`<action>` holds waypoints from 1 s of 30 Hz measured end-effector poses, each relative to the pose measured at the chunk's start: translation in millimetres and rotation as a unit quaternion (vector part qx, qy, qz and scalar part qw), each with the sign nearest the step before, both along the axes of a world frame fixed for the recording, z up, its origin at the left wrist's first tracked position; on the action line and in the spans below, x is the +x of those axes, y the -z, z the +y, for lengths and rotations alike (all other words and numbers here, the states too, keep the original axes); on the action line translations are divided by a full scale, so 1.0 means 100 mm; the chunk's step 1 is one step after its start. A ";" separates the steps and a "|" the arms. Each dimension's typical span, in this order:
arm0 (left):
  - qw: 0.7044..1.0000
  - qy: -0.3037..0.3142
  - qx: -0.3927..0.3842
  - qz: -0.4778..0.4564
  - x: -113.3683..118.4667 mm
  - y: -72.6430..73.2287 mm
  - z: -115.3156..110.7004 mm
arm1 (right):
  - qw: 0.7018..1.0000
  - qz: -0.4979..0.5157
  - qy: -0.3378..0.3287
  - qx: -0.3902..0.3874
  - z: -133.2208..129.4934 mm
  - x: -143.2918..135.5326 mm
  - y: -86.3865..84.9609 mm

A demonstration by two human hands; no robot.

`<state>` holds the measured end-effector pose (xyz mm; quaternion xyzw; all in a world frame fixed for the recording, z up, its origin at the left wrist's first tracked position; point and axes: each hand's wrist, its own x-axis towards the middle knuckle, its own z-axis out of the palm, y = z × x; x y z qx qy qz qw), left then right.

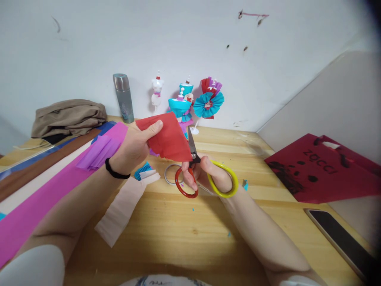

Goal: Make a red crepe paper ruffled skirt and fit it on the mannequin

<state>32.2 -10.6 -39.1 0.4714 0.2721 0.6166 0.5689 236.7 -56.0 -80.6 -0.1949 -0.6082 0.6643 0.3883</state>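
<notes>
My left hand (139, 139) pinches a piece of red crepe paper (169, 137), thumb on top, holding it up above the table. My right hand (208, 172) grips scissors (222, 178) with one red and one yellow handle loop, its thumb through the yellow one. The dark blades point up along the paper's right edge; whether the paper lies between them I cannot tell. Below the hands are a pale pink paper strip (119, 210), a blue pleated paper piece (143, 171) and a roll of tape (171, 174).
Long coloured paper strips (38, 206) lie at left, near a brown cloth (68, 115) and a flask (123, 97). Small mannequins (157, 89) with paper dresses (208, 104) stand by the wall. A red bag (315, 171) and a phone (336, 238) are at right on the wooden table (178, 246).
</notes>
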 end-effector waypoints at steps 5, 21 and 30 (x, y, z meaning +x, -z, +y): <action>1.000 -0.021 -0.003 -0.001 0.00 0.01 0.01 | 1.000 -0.015 0.010 -0.006 -0.02 0.00 -0.02; 0.999 -0.032 0.009 0.012 0.00 0.01 0.00 | 1.000 -0.003 0.019 -0.013 0.00 0.01 0.00; 0.999 -0.034 0.022 0.008 0.00 0.00 0.01 | 0.998 -0.010 0.047 -0.029 -0.03 0.01 -0.01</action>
